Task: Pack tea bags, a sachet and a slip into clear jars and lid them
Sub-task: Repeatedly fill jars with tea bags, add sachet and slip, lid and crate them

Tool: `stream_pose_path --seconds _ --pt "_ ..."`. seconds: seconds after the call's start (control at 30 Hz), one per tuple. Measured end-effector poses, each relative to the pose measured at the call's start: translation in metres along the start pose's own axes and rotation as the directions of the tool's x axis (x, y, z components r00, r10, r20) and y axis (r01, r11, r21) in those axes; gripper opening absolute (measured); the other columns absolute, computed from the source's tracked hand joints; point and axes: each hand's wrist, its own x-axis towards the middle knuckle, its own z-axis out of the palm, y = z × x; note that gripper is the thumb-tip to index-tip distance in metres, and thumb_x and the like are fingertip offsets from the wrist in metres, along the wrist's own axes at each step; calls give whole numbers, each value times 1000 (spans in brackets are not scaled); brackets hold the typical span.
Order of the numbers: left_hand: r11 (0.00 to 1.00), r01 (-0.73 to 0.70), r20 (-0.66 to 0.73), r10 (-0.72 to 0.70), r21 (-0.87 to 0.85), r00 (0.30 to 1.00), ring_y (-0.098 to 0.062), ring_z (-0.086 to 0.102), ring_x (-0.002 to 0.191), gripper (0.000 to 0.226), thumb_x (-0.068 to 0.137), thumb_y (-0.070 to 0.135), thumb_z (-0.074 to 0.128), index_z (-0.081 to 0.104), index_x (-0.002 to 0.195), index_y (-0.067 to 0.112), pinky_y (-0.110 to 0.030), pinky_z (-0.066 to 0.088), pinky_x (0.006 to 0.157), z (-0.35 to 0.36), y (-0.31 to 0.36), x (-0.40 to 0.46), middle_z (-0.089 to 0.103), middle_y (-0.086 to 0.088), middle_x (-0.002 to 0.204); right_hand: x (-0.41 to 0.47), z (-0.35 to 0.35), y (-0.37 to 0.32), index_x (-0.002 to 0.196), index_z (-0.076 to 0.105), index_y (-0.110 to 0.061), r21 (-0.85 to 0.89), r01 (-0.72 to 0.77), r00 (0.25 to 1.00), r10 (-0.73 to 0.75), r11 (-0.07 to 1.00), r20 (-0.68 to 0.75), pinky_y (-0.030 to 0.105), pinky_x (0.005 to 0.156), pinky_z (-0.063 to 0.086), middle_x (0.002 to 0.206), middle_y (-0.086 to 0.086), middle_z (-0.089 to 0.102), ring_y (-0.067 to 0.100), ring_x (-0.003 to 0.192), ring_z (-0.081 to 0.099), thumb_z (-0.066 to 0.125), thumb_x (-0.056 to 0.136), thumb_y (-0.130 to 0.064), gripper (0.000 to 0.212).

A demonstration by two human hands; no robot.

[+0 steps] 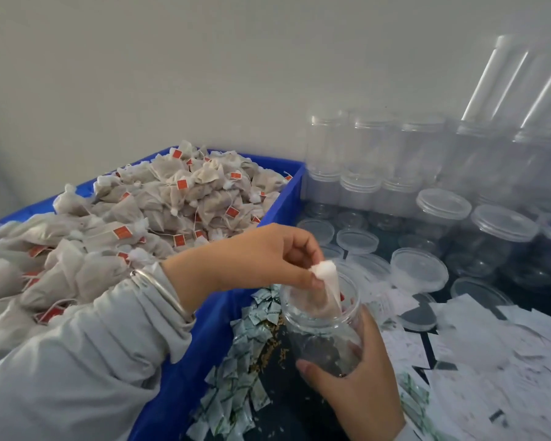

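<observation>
Left hand (pixel 261 259) pinches a tea bag (pixel 326 288) by its top, the bag hanging partway into the mouth of a clear jar (pixel 323 326). Right hand (pixel 360 380) grips the jar's lower body from below. Jar sits just beside the blue crate (pixel 287 198) of tea bags, above scattered sachets (pixel 236 402); paper slips (pixel 477 361) lie on the surface to its right.

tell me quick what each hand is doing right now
Left hand: fingers pinch a tea bag by its top, lowering it into the clear jar.
Right hand: fingers curled round that jar, holding it.
</observation>
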Motion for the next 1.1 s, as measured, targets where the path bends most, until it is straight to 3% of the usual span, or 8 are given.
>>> stream_pose_path --seconds 0.17,0.27,0.4,0.5,0.57,0.73,0.93,1.1 --pt "1000 -17 -174 21 26 984 -7 68 83 16 80 8 72 66 86 21 -18 52 75 -6 -3 3 74 4 92 -3 -4 7 126 36 -47 28 -7 1000 7 1000 -21 14 91 46 130 -22 49 -10 112 51 89 53 -2 101" --pt "995 45 -350 -9 95 937 -2 66 76 12 83 11 69 67 84 23 -18 54 72 -27 -9 2 74 8 86 -4 -6 9 142 23 -33 -6 -15 1000 15 1000 11 38 110 36 142 -7 42 12 129 43 90 54 -7 114" --pt "977 178 -746 -33 116 666 -2 60 61 11 86 15 65 65 80 24 -19 46 61 -73 -30 0 68 9 77 -7 -7 10 144 26 -31 6 -31 1000 31 1000 -1 49 107 38 143 -5 43 20 129 44 90 51 -6 116" --pt "901 386 -860 -29 198 509 -10 50 58 12 93 20 55 63 84 18 -25 38 53 -102 -59 -6 61 2 75 -10 -8 12 146 26 -29 -17 -41 999 41 999 -4 42 107 38 144 -7 42 20 128 46 91 50 -8 118" --pt "816 521 -834 -91 251 545 -17 52 63 20 96 21 48 63 92 9 -28 40 55 -109 -80 -6 63 -8 81 -11 -7 12 145 27 -33 -15 -50 999 50 999 1 31 101 40 142 -10 43 18 125 48 92 49 -9 118" --pt "541 637 -595 -282 549 753 -27 52 119 40 93 13 49 50 132 10 -29 40 90 -93 -114 3 53 -11 135 -11 -5 12 138 30 -40 -24 -27 999 27 999 21 25 98 39 136 -12 48 12 120 51 93 48 -8 115" --pt "346 628 -522 -356 697 775 -27 55 114 39 93 7 48 50 131 8 -31 44 89 -83 -125 12 57 -12 128 -11 -2 14 144 31 -31 -68 -42 997 46 997 58 24 98 43 134 -14 52 1 117 52 93 47 -10 116" --pt "298 666 -596 -298 683 745 -22 54 77 11 90 15 54 57 84 6 -29 44 67 -89 -121 11 65 -10 98 -11 0 15 137 38 -33 -123 -6 999 11 992 39 34 101 45 132 -13 52 2 118 52 91 52 -8 103"
